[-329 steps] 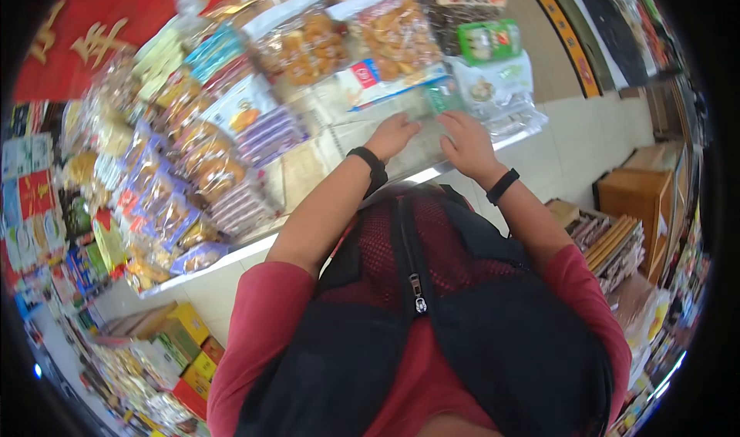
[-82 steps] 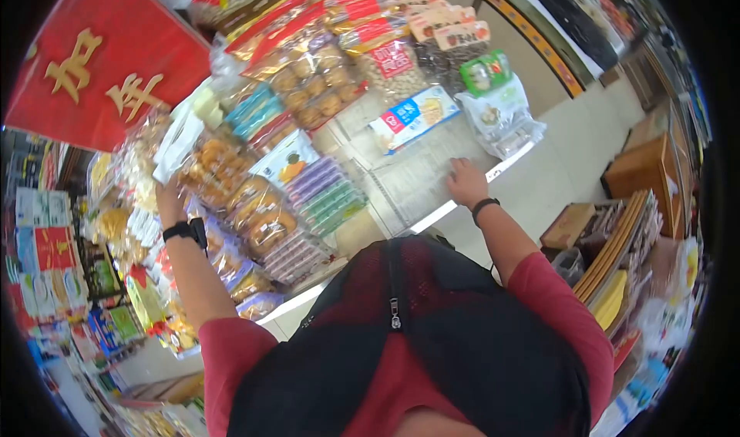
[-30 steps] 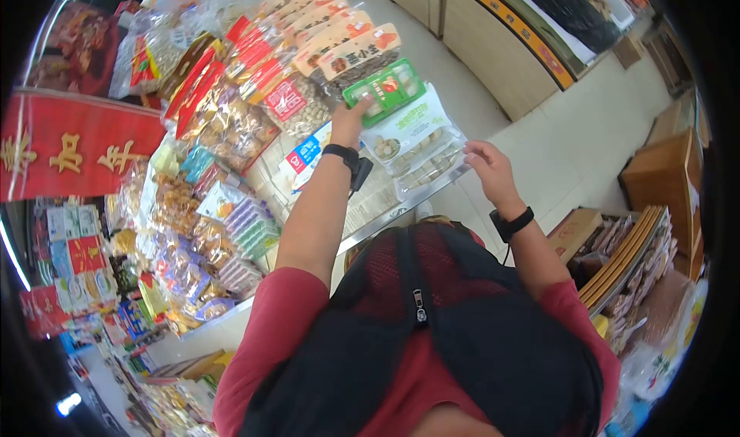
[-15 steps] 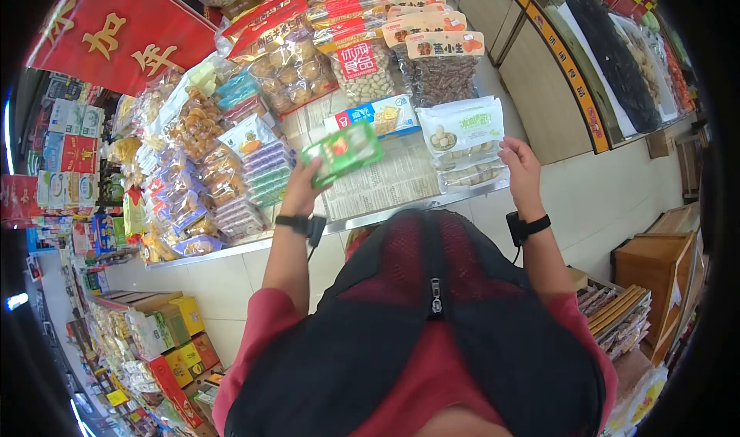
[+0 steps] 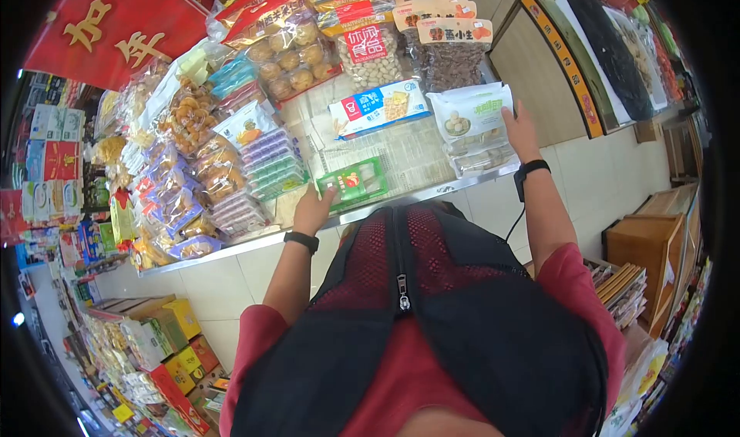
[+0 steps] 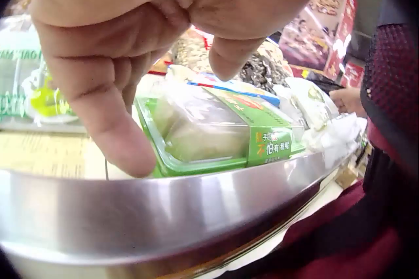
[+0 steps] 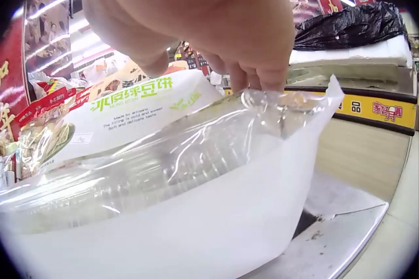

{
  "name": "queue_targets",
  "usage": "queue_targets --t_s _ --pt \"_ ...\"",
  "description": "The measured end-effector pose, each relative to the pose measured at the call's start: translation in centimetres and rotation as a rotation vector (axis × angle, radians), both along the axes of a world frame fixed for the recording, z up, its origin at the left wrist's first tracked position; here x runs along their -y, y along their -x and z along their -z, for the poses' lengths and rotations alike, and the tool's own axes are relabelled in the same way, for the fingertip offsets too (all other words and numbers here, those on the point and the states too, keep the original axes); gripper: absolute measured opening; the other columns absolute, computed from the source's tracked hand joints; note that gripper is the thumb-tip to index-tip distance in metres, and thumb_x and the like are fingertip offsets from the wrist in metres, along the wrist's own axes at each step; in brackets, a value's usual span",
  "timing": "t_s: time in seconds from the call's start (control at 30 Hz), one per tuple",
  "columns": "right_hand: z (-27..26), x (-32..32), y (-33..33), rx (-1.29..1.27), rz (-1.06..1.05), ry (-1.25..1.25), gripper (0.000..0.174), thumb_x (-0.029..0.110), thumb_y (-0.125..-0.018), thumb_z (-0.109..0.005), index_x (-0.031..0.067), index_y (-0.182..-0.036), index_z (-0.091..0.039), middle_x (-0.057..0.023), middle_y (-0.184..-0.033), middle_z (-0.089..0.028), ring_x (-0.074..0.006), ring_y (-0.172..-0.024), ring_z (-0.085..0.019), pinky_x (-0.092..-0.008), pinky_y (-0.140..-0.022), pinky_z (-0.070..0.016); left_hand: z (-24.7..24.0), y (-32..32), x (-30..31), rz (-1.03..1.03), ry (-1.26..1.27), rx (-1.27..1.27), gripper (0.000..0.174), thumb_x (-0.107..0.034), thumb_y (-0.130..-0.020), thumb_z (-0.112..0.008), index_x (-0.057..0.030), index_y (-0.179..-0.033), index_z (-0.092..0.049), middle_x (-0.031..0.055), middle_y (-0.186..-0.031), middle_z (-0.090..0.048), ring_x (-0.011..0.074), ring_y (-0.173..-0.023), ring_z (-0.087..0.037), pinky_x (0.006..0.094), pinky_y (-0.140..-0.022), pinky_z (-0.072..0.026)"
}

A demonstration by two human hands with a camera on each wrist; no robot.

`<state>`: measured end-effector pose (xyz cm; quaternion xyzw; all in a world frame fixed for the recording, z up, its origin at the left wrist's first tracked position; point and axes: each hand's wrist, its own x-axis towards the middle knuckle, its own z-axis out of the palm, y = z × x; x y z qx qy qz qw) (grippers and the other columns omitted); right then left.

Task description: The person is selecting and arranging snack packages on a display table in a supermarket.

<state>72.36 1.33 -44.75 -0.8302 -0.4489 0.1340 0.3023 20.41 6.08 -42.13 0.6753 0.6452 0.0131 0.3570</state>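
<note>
A green plastic box with a clear lid and pale round pieces inside (image 5: 354, 183) lies on the newspaper-lined counter close to the metal front edge. At its left end is my left hand (image 5: 312, 208); in the left wrist view a fingertip (image 6: 134, 155) touches the box's green rim, while the thumb stands above the lid. To the right, my right hand (image 5: 523, 135) touches the right edge of a white bag with green lettering (image 5: 472, 113). In the right wrist view its fingers (image 7: 252, 76) reach down behind a clear-topped bag (image 7: 196, 155), partly hidden by it.
A blue-and-white cracker pack (image 5: 381, 109) lies between the bag and the box. Behind stand bags of nuts (image 5: 368, 63) and dark snacks (image 5: 455, 59). Wrapped pastries (image 5: 189, 183) crowd the left side. A metal rim (image 5: 401, 204) bounds the counter's front; a wooden cabinet (image 5: 644, 244) stands at right.
My left hand has brought the green box from beside the white bag to the counter's front edge, where it now lies. My right hand has moved up along the white bag's right side.
</note>
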Motion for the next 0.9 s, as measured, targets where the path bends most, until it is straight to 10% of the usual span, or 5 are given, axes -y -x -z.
queue_targets --t_s 0.2,0.57,0.9 --pt "-1.1 -0.6 -0.2 -0.247 -0.052 -0.031 0.039 0.024 -0.086 -0.057 -0.0009 -0.116 -0.059 -0.0233 -0.106 -0.065 -0.0379 -0.1 -0.062 -0.0415 -0.088 -0.046 -1.8 -4.8 0.8 0.057 -0.425 0.211 0.053 -0.029 -0.09 -0.06 0.0071 -0.128 -0.05 0.0276 -0.121 -0.058 0.0407 -0.111 -0.056 0.0436 -0.094 -0.0453" --pt "-3.7 -0.6 -1.9 -0.353 -0.203 -0.053 0.024 0.022 -0.09 -0.058 -0.0004 -0.096 -0.061 -0.0173 -0.081 -0.062 -0.0287 -0.075 -0.06 -0.038 -0.071 -0.0462 0.2 -28.6 -3.1 0.017 0.109 0.611 0.069 -0.035 -0.083 -0.071 0.0115 -0.127 -0.046 0.0243 -0.118 -0.061 0.0314 -0.108 -0.06 0.0374 -0.092 -0.0466" --pt "-9.5 -1.8 1.8 -0.717 -0.515 -0.234 0.025 0.019 -0.093 -0.06 -0.0026 -0.104 -0.061 -0.0058 -0.086 -0.062 -0.012 -0.078 -0.055 -0.028 -0.073 -0.0462 -3.2 -24.1 -1.5 -0.407 -0.031 1.16 0.035 -0.019 -0.091 -0.066 -0.0038 -0.119 -0.051 0.0047 -0.11 -0.062 0.0144 -0.099 -0.059 0.0328 -0.088 -0.0474"
